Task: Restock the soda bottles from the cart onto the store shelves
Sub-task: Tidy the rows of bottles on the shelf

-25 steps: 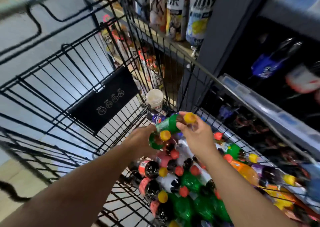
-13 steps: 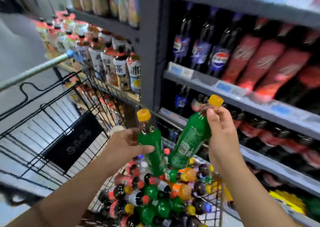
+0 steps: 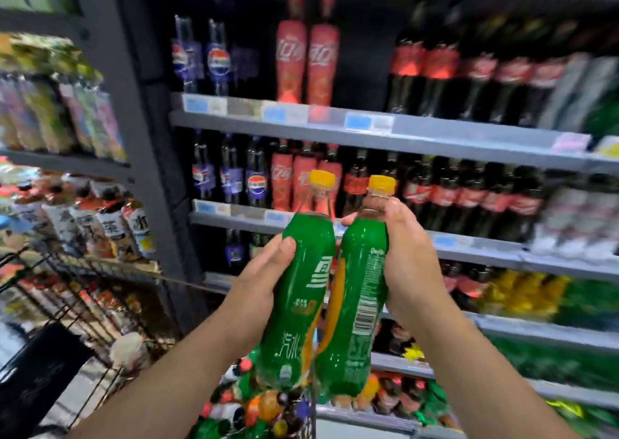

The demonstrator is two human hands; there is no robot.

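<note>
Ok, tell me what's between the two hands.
In the head view, only two yellow-capped green sodas, side by side: the left hand grips the left bottle, the right hand grips the right bottle.

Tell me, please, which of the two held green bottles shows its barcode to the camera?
The right hand holds it: that right-hand bottle turns its barcode to the camera, while the left-hand bottle shows white lettering.

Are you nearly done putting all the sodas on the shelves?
Not yet. The shelves already hold rows of bottles. Right now the left hand holds the left green bottle and the right hand holds the right green bottle, neither shelved yet. Many loose bottles still lie in the cart below.
</note>
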